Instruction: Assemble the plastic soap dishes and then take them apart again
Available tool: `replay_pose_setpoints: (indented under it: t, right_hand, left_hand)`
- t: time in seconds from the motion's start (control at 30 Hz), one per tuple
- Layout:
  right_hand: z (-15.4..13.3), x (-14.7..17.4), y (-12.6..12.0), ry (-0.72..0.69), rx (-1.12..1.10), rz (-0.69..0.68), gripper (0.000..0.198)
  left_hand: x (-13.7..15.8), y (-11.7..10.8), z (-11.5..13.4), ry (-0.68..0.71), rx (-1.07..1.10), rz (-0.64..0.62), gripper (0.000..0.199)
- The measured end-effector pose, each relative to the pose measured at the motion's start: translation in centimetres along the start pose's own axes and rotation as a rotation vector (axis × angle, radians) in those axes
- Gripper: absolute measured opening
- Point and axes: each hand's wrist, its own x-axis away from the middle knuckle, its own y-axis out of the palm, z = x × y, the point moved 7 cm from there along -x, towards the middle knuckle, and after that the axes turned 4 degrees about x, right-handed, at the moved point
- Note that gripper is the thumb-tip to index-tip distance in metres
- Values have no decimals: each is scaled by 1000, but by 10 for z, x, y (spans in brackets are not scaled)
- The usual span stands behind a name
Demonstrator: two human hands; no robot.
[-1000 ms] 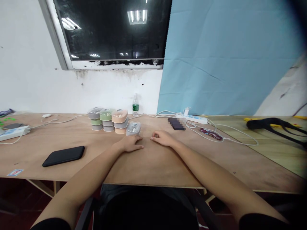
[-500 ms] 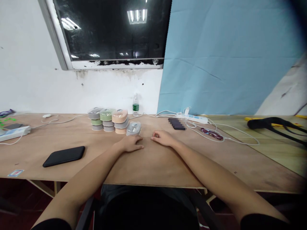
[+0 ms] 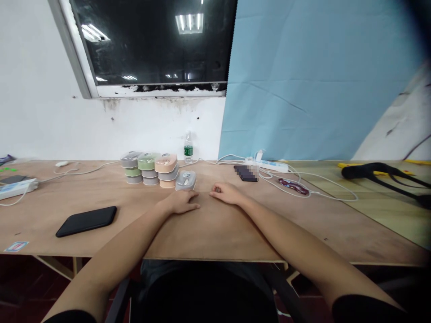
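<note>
My left hand (image 3: 182, 202), flat and empty, lies just short of the grey case (image 3: 186, 180), nearer it than my loosely curled, empty right hand (image 3: 226, 194).

A dark window (image 3: 148, 42) is reflecting ceiling lights above a stained white wall (image 3: 101, 125). A blue sheet (image 3: 310, 80) is hanging behind the desk's (image 3: 215, 233) far right edge.
</note>
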Motion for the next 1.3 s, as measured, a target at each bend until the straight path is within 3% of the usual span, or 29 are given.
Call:
replay_pose_setpoints:
  t: [0.63,1.3]
  right_hand:
    - [4,-1,4,-2,-4,7,29]
    - [3,-2,3,-12,-5,12,30]
  left_hand:
    - [-1,0,4,24,-103,32,59]
    - [-2,1,-2,-21,-68,20,69]
